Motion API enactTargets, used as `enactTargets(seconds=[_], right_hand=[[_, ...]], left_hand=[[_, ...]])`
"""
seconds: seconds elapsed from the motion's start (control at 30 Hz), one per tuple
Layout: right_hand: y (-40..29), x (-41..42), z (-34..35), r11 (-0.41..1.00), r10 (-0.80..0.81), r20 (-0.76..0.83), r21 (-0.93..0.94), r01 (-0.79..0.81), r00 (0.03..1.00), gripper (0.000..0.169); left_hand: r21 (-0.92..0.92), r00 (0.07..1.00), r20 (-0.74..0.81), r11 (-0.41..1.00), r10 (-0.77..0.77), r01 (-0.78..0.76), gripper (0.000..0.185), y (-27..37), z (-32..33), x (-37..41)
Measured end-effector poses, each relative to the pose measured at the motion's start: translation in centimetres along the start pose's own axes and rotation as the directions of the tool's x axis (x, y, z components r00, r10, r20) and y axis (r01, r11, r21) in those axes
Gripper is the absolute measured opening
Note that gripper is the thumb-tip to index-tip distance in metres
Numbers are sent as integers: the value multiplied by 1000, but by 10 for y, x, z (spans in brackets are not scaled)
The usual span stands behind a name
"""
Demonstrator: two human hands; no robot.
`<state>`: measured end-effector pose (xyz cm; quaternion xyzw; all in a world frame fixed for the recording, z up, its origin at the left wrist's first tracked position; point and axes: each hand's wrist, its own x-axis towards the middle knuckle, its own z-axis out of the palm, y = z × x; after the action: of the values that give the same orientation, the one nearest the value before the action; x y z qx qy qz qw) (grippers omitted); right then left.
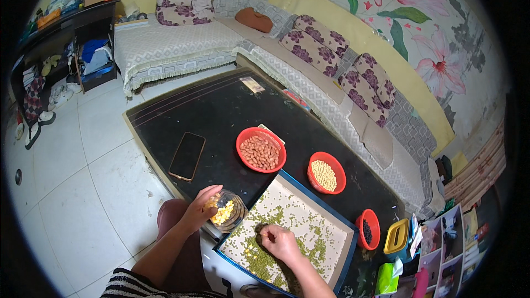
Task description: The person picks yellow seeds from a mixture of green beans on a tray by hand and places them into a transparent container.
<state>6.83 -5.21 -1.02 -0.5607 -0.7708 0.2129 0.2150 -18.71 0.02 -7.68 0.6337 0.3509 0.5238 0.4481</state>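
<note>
My left hand (203, 209) curls around the rim of a clear plastic container (238, 215) at the table's near edge. Yellow corn kernels (223, 212) lie inside it. To the right, a shallow blue-edged box lid or tray (304, 192) with a pale inside is strewn with small green beans (258, 258), likely mung beans. Several yellow kernels (248, 252) are mixed among them on the near left side. My right hand (281, 242) is low over the beans, thumb and fingers drawn together. Whether a kernel sits between the fingertips is too small to tell.
On the black table (198, 111) are a phone (187, 156), red baskets of peanuts (260, 153), pale yellow beans (324, 175) and black beans (367, 231), a yellow-lidded box (396, 236) and a green tissue pack (387, 277). A sofa (306, 70) runs along the far side.
</note>
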Motion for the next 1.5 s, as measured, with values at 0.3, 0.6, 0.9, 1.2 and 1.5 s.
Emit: enactTargets(seconds=[0.3, 0.6, 0.9, 1.2, 1.5], right_hand=[[-48, 32, -7, 854, 34, 44, 517, -52, 998, 16], [-9, 1, 2, 989, -98, 188, 129, 75, 977, 14], [2, -7, 14, 972, -135, 318, -142, 187, 939, 14], [-15, 8, 0, 990, -131, 116, -39, 137, 984, 6], [-34, 11, -8, 984, -115, 227, 161, 79, 967, 15]], left_hand=[[36, 1000, -6, 999, -16, 16, 62, 2, -1, 0], [42, 1000, -11, 999, -14, 15, 58, 1, -1, 1], [20, 1000, -8, 1000, 2, -1, 56, -3, 0, 0], [5, 1000, -8, 1000, -9, 10, 55, -1, 0, 0], [3, 1000, -13, 1000, -13, 13, 56, -2, 0, -1]])
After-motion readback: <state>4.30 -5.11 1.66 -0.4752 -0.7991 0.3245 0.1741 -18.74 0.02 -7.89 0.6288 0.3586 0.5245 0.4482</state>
